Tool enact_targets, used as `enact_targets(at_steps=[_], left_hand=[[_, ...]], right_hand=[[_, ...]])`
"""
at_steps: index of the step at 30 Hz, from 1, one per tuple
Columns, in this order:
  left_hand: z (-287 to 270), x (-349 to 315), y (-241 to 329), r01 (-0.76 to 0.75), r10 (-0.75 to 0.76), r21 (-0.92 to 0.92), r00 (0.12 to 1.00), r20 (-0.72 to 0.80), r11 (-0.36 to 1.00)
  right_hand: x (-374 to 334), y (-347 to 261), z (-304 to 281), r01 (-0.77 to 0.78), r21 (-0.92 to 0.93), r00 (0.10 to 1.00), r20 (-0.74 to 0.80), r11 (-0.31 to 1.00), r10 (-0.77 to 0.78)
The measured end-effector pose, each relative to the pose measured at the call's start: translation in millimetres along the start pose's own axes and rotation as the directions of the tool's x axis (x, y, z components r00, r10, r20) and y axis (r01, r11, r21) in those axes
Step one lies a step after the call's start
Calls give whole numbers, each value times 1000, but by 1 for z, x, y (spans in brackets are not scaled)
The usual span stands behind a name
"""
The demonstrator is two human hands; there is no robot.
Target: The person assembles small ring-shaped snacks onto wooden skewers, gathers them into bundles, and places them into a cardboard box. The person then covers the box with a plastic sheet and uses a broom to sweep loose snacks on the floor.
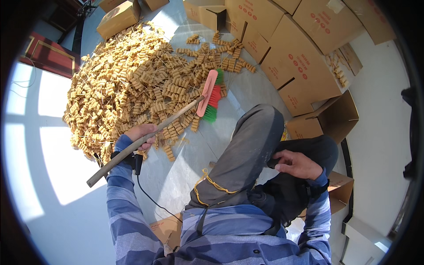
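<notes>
My left hand [142, 134] is closed round the wooden handle of a broom [176, 113]. The broom's pink head, with green and red bristles, lies at the right edge of a large heap of tan, ribbed, stick-like pieces [132, 84]. Thin pale sticks show among them. My right hand [297, 164] is by my bent right leg, fingers curled at a dark thing I cannot make out. A yellow cord [214, 182] lies across my left thigh.
Printed cardboard boxes [291, 66] form a wall at the right, one open box [331, 117] near my right knee. Another box [118, 20] sits behind the heap. Loose tan pieces [238, 64] lie on the grey tiled floor [229, 110]. A black cable [152, 198] runs from my left wrist.
</notes>
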State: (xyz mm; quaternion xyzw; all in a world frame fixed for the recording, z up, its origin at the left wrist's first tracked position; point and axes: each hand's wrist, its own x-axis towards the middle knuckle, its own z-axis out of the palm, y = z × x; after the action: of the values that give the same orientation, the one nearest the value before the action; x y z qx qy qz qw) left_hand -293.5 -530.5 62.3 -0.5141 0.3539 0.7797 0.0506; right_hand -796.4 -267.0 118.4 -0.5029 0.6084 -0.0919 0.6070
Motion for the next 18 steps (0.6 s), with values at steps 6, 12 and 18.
enact_targets(at_steps=[6,12,18], left_hand=[[-25,-25,32,-185,182,-8,974,-138,983],[-16,-75,46,-335,336,49,906,-257,941],[40,-130,18,-440,447,79,868,-217,894]], right_hand=[[2,1,-1,-5,-1,1000,14,1000,5],[-1,1,-1,-34,-4,999,11,999,34],[-3,2,1,-11,1,1000,8,1000,11]])
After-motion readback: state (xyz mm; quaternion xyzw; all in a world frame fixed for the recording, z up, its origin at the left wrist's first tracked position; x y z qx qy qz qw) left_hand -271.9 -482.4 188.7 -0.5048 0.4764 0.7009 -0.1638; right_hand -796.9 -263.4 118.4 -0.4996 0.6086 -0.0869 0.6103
